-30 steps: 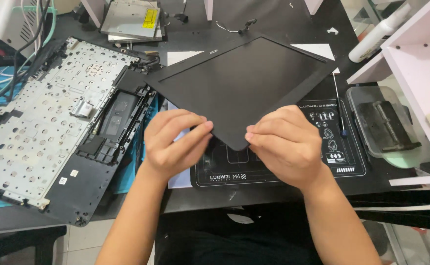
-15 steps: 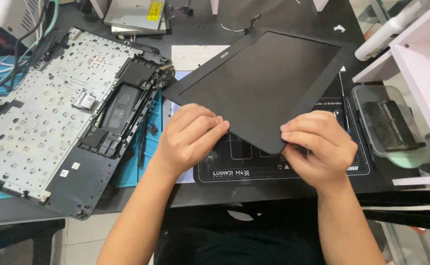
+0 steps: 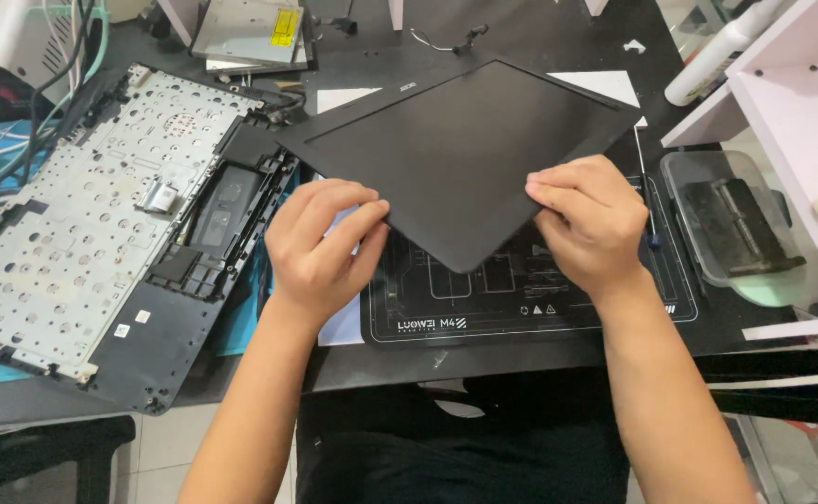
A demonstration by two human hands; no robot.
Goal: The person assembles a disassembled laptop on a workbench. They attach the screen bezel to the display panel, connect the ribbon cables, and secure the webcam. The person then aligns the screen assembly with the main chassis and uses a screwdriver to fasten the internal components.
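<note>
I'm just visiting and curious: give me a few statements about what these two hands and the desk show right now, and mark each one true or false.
1. Both hands grip the black flat panel. True: the left hand and right hand each pinch a lower edge.
2. The panel lies flat on the work mat. False: its near corner is raised above the mat.
3. An opened laptop base lies left of the hands. True.
4. The clear plastic container sits left of the laptop base. False: it is on the right, beside the white shelf.
</note>
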